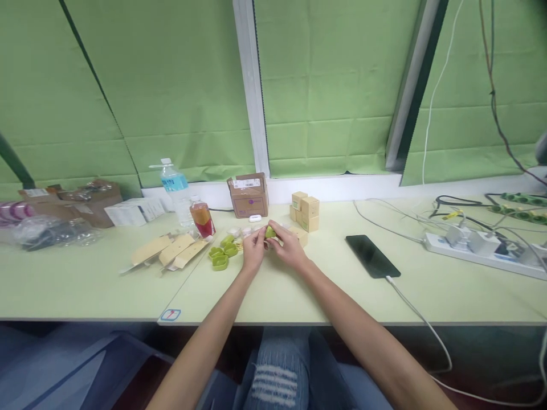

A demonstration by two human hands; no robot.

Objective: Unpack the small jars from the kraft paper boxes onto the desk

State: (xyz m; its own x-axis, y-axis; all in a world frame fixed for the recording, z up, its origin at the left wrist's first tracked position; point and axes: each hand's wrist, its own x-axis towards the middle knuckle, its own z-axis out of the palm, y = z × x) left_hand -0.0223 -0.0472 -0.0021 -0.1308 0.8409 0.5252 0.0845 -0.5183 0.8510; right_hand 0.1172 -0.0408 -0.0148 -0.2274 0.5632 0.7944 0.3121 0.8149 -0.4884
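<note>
Both hands (255,249) pinch together on a green piece (270,232); slack fingertips could drop it toward the green cups (220,263), eight o'clock

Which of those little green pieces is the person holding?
The green piece between the left hand and the right hand; the other green pieces lie on the table, to its left.

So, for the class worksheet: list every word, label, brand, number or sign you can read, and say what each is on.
None reads clearly.
Water bottle, blue label: blurred.
Brown carton, white label and purple print: too small.
Small boxes, labels: too small.
Sticker, blue border, red mark: too blurred.
</note>
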